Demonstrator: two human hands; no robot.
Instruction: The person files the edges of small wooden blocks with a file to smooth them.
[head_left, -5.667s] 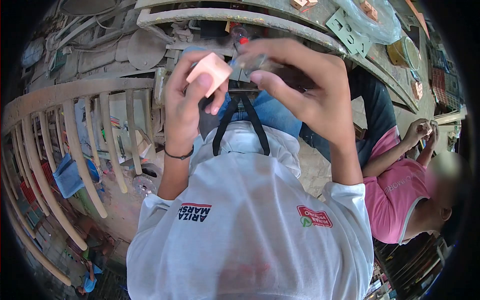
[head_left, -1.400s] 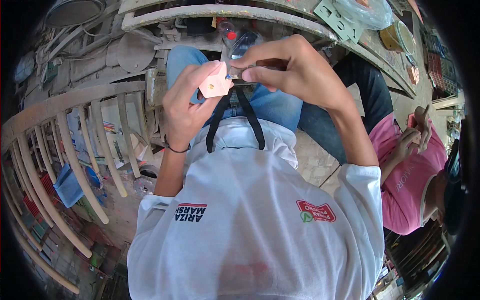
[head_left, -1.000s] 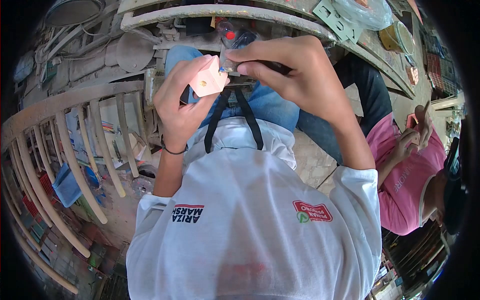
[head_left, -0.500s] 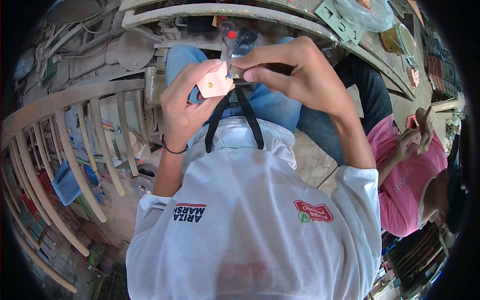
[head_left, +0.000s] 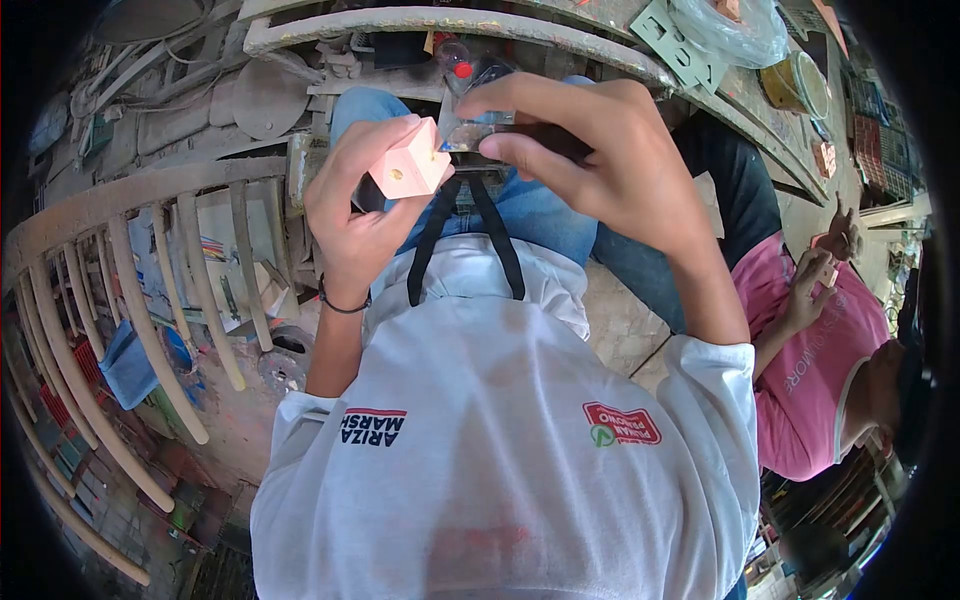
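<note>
Cluttered workshop around, the left hand pinches a pink block above the lap, the right hand grips a small tool touching it; a slip could scratch it.

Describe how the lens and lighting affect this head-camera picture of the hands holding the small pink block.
Head view: fisheye bends the pale wooden slatted rail and blackens the corners; soft, even daylight, no glare; the small pink wooden block in the left hand is sharp.
</note>
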